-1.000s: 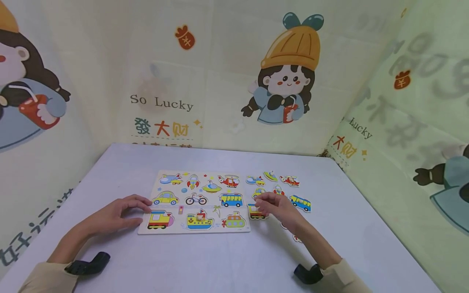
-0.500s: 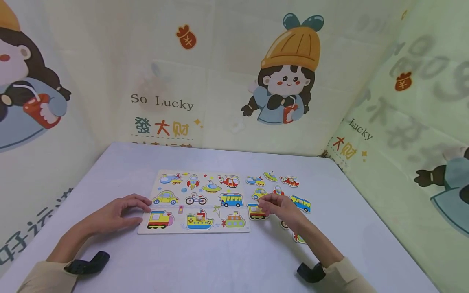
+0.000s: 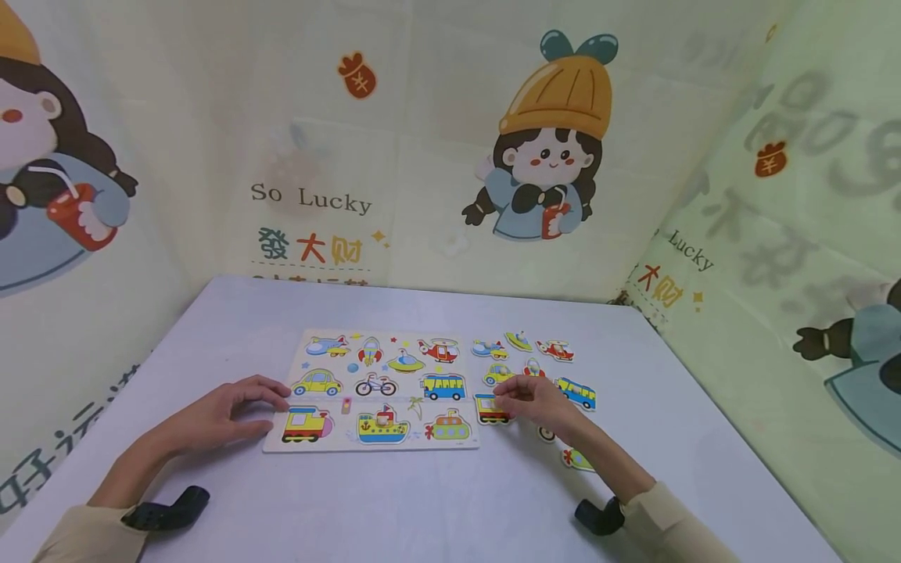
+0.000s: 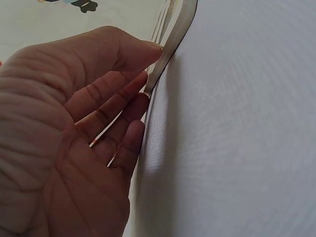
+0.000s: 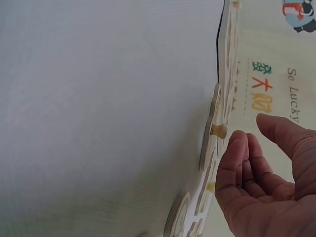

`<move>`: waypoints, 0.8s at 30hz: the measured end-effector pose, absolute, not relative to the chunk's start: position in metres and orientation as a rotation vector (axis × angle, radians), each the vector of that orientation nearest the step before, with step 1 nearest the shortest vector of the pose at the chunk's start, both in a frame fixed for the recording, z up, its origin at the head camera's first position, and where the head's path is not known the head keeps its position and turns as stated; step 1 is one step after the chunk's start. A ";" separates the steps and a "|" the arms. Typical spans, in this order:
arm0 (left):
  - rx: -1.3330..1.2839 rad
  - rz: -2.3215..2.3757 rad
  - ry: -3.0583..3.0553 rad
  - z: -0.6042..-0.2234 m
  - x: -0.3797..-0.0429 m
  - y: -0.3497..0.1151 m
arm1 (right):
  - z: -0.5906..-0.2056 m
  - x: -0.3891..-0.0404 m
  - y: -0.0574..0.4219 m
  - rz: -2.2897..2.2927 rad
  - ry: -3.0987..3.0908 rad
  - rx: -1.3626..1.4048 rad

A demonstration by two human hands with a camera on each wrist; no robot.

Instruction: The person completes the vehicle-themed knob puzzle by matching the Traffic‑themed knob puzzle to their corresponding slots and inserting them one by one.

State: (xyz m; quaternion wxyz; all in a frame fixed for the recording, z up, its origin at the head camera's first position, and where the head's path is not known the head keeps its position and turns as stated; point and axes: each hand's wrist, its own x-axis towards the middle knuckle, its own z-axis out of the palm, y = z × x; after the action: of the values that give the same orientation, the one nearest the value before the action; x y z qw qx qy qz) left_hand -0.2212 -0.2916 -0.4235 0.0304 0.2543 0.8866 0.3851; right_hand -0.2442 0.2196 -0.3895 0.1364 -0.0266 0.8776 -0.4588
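Note:
A pale puzzle board (image 3: 345,434) with printed vehicles lies flat on the table. My left hand (image 3: 228,410) rests against its left side, with thumb and fingertips touching the board's edge (image 4: 178,29) in the left wrist view. To the right of the board lies a loose train piece (image 3: 484,408). Bent fingers of my right hand (image 3: 538,403) hover over it, thumb apart and nothing between them. The right wrist view has the fingertips close to a piece's wooden knob (image 5: 220,131). A yellow car piece (image 3: 497,374) lies just beyond that hand.
Several loose pieces surround the right hand: a plane (image 3: 489,349), a flying saucer (image 3: 518,341), a helicopter (image 3: 556,350), a bus (image 3: 579,393) and a submarine (image 3: 577,460). A bicycle piece (image 3: 546,435) is partly hidden under the hand. Printed cloth (image 3: 422,156) hangs behind the table.
My right hand has shifted slightly right and down over the train piece, uncovering more of the car, bicycle and submarine pieces. The left hand stays at the board's edge.

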 end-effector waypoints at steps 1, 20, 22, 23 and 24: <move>0.784 1.188 2.731 -0.423 -0.221 -0.292 | -0.390 -0.245 0.219 -1.312 2.553 -0.083; 0.782 1.161 2.741 -0.424 -0.221 -0.293 | -0.392 -0.252 0.210 -1.035 2.685 -0.164; 0.781 1.161 2.739 -0.424 -0.221 -0.293 | -0.392 -0.253 0.209 -1.018 2.693 -0.173; 0.783 1.164 2.736 -0.424 -0.222 -0.293 | -0.393 -0.253 0.209 -1.009 2.697 -0.176; 0.784 1.167 2.734 -0.424 -0.222 -0.293 | -0.393 -0.254 0.209 -1.004 2.700 -0.179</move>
State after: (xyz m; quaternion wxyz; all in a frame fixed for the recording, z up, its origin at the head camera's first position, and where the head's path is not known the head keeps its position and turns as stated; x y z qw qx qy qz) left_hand -0.2217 -0.2931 -0.4239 0.0338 0.2548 0.8888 0.3794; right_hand -0.2536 0.2088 -0.3934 0.1276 -0.0614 0.9279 -0.3450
